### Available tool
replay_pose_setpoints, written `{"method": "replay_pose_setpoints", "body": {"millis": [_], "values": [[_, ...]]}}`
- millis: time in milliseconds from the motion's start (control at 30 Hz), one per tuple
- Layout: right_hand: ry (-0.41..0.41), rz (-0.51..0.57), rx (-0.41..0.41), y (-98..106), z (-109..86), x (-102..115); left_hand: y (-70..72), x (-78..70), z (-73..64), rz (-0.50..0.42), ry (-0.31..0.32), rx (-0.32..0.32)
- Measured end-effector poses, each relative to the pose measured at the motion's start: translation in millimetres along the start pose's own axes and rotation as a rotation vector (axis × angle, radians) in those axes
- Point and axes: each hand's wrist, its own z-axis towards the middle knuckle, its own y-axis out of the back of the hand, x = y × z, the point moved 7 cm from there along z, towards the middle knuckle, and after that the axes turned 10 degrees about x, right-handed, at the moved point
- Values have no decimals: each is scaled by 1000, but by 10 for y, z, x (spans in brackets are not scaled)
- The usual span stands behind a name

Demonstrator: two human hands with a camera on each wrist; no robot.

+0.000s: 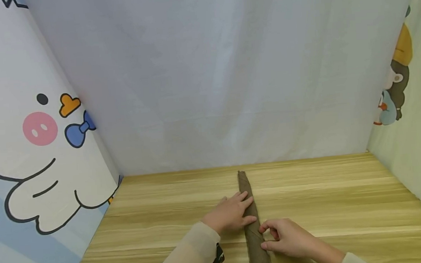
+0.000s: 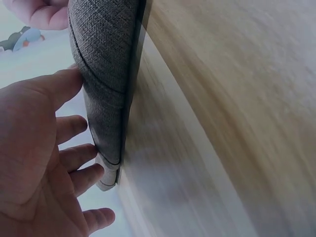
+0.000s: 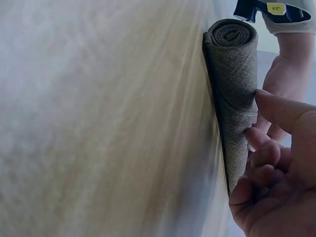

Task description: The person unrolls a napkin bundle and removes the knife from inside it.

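Note:
A brown cloth [image 1: 256, 246], rolled into a long tapering tube, lies lengthwise on the wooden table [image 1: 328, 196]. Its thick near end shows a spiral of layers in the right wrist view, and the far end is narrower. My left hand [image 1: 231, 213] lies across the roll's middle from the left, with spread fingertips on top of it. From the right, the thumb and index fingertip of my right hand [image 1: 289, 238] touch the roll's side nearer to me, set a little apart. The other fingers of that hand [image 3: 276, 173] bend in toward the palm.
A pale curtain [image 1: 207, 87] hangs behind the table's far edge. Printed cloth panels close in both sides, with a cartoon duck [image 1: 41, 119] on the left and small figures on the right. A black device [image 1: 218, 256] sits at my left wrist.

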Motion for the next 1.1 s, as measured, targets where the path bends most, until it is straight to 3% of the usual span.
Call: {"method": "replay_pose_setpoints", "body": {"millis": [333,833,1100], "values": [[-26,27,3,-28,-31,-25,-84,-27,117,31,9,-21],[-10,34,1,-44,-53,-39,-158,-24,142,20,10,-11],[-22,16,-11,-21,-46,-31,-132,-2,125,46,12,-54]]}}
